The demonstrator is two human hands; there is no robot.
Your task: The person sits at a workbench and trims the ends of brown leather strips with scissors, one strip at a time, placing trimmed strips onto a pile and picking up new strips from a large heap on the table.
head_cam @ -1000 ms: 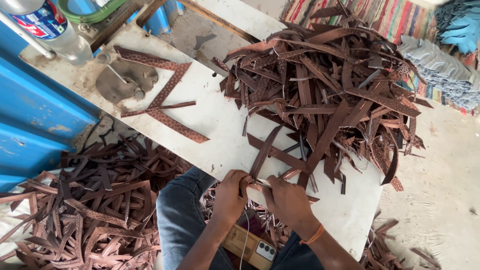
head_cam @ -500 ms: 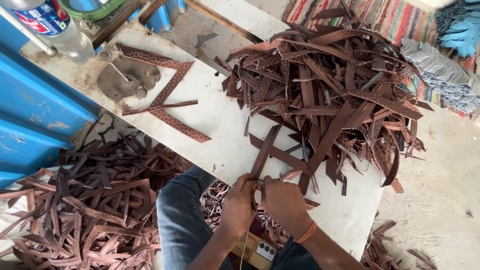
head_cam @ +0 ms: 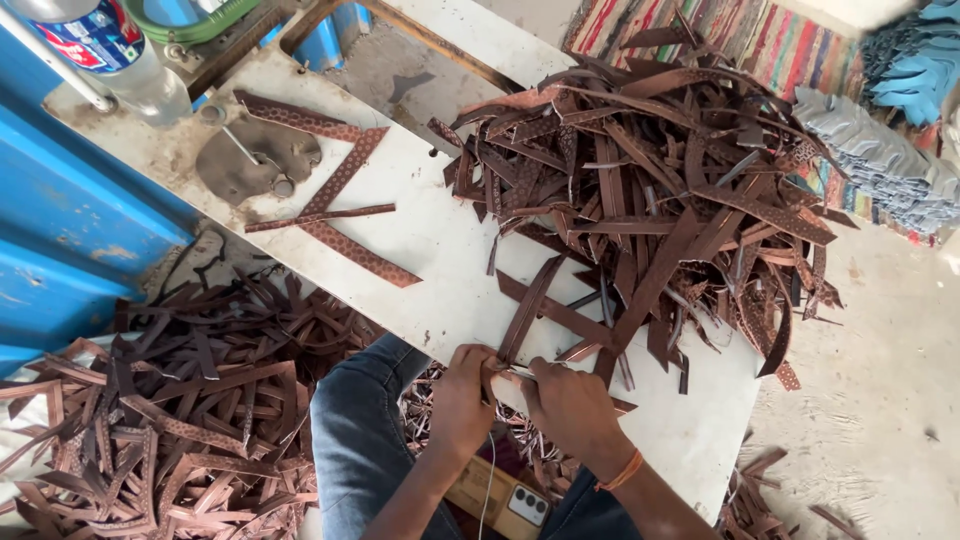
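- Two hands are in view, both the person's own, meeting at the near edge of the white table (head_cam: 440, 250).
- The left hand (head_cam: 462, 400) has its fingers curled tight around the near end of one brown strip (head_cam: 530, 305); that strip runs up and away from the hand across the table top, toward the big pile.
- The right hand (head_cam: 570, 405) sits just beside the left, fingers bent narrow and pinching at the same spot; whether it grips the same strip or a second one cannot be told. One orange band (head_cam: 625, 470) circles its wrist.
- One large pile of strips (head_cam: 650, 190) covers the far right part of the table; the pieces are too many and too tangled to count.
- To the left on the table lie three patterned strips (head_cam: 340, 215), apart from the pile, crossing each other.
- One pair of scissors (head_cam: 255, 165) rests on a grey scrap near the far left end of the table.
- One plastic bottle (head_cam: 110, 50) stands at the top left corner.
- One heap of strips on the floor (head_cam: 170, 410) lies left of the person's knee, beside the blue panel (head_cam: 60, 210).
- One small box (head_cam: 500, 495) shows between the person's legs, below the hands.
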